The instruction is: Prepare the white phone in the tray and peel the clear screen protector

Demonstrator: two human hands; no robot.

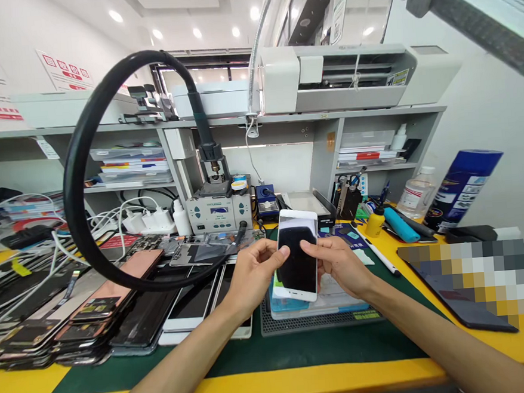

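A white smartphone with a dark screen is held upright, tilted slightly, over the middle of the bench. My left hand grips its left edge, thumb on the glass. On the other side my right hand is closed on the right edge, its thumb also resting on the screen. The fingers behind the phone are partly hidden. Below it, a clear plastic box with a blue edge rests on a black perforated pad, which lies on the dark green mat.
Stacks of phones and screens fill the left side. A hot-air station with a thick black hose arches behind them. At right are a white pen, a yellow bottle, a clear bottle, a blue can and a dark tablet-like slab.
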